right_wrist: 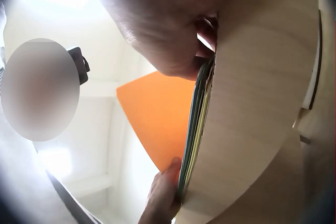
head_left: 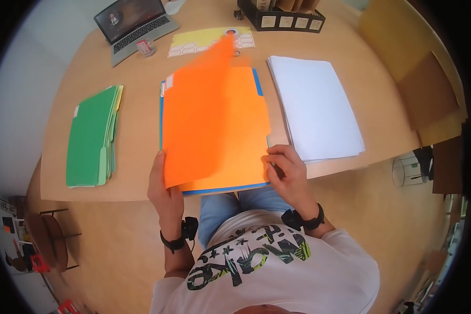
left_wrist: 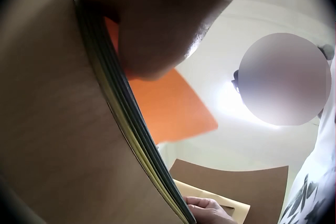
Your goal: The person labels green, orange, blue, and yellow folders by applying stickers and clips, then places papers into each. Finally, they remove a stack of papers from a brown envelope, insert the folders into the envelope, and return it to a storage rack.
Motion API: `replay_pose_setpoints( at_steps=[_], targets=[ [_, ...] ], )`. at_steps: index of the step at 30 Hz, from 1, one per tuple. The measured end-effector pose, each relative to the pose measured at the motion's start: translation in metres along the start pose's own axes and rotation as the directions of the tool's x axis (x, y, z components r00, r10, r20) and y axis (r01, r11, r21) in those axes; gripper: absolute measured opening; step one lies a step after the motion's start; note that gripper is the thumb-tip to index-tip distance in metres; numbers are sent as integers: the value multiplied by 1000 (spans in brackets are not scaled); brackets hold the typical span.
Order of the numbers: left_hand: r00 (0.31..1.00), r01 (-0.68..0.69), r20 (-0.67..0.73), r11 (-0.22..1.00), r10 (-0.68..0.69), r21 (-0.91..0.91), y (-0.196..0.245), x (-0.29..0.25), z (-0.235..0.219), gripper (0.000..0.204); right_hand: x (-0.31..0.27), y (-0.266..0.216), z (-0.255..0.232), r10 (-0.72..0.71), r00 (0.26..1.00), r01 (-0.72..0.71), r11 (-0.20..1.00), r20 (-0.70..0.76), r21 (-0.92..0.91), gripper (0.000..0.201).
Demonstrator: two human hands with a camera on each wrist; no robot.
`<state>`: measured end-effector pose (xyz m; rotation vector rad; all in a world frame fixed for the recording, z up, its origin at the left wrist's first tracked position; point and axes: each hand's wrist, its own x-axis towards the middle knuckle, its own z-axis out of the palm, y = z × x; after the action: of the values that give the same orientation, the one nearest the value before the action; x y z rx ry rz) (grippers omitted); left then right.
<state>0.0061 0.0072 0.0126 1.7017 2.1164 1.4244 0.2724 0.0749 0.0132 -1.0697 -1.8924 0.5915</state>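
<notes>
Head view shows a person seated at a round wooden worktop point(head_left: 141, 94) with a stack of coloured folders point(head_left: 230, 178) lying at its near edge, straight in front of them. Their left hand point(head_left: 165, 193) grips the near left corner of the top orange folder point(head_left: 204, 115), thumb on its upper face and fingers curled beneath, and that folder is lifted and tilted up off the pile, its far end blurred. Their right hand point(head_left: 288, 170) rests on the near right corner of the stack, fingers bent and pinching the edges of the folders there, beside the tab of the orange folder that lies flat under the raised one. A blue folder edge shows at the bottom of the stack along its near side. From the left wrist view, the left hand point(left_wrist: 152, 29) is seen from below, pressed against the layered folder edges at the worktop rim, with the orange sheet above it. From the right wrist view, the right hand point(right_wrist: 168, 24) has its fingertips tucked into the folder edges in the same way. A pile of green folders point(head_left: 91, 136) lies to the left, a stack of white paper point(head_left: 314, 104) just to the right, and a laptop point(head_left: 133, 26) sits at the far side.
</notes>
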Motion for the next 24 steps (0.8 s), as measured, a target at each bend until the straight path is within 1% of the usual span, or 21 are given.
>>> replay_pose_setpoints(
  at_steps=[1,3,4,6,7,10,11,12,14,15,17,20,21,24],
  targets=[
    [996,88,-23,987,-91,-134,-3,-2,1,33,0,0,-3,-28,1000,28,1000,-1,8,18],
    [975,152,-128,964,-182,-218,-6,-7,6,31,-1,-1,-12,-85,996,86,996,-4,24,22],
    [957,181,-175,948,-231,-263,-7,-9,8,32,-1,2,-20,-91,994,90,996,-56,-20,24],
    [950,159,-220,948,-223,-275,-4,-9,9,34,-4,10,-46,-101,983,82,989,-150,-122,29],
    [944,150,-244,950,-220,-275,-5,-9,10,34,3,12,-63,-161,978,115,949,-135,-293,45],
    [940,146,-267,958,-212,-246,-19,-15,13,37,12,24,-89,-32,997,-14,849,-77,-528,64],
    [939,147,-274,962,-209,-231,-22,-15,16,39,6,38,-95,29,999,-11,814,22,-580,79],
    [940,128,-277,960,-197,-247,-22,-14,19,39,2,46,-97,34,998,5,825,59,-566,79],
    [939,97,-296,959,-177,-267,-17,-12,19,40,1,47,-99,40,989,42,851,144,-523,79],
    [937,105,-298,961,-182,-256,-22,-14,19,40,1,43,-100,41,990,32,871,137,-490,73],
    [937,119,-297,967,-184,-226,-31,-18,18,40,1,44,-101,42,990,27,875,132,-483,64],
    [950,199,-195,955,-243,-220,-32,-20,14,32,2,43,-102,28,992,38,871,127,-489,50],
    [951,195,-192,951,-243,-241,-31,-20,13,32,2,42,-102,18,992,48,868,128,-494,45],
    [953,176,-192,944,-235,-280,-27,-19,14,32,2,43,-101,36,993,12,915,111,-403,33]
  ],
)
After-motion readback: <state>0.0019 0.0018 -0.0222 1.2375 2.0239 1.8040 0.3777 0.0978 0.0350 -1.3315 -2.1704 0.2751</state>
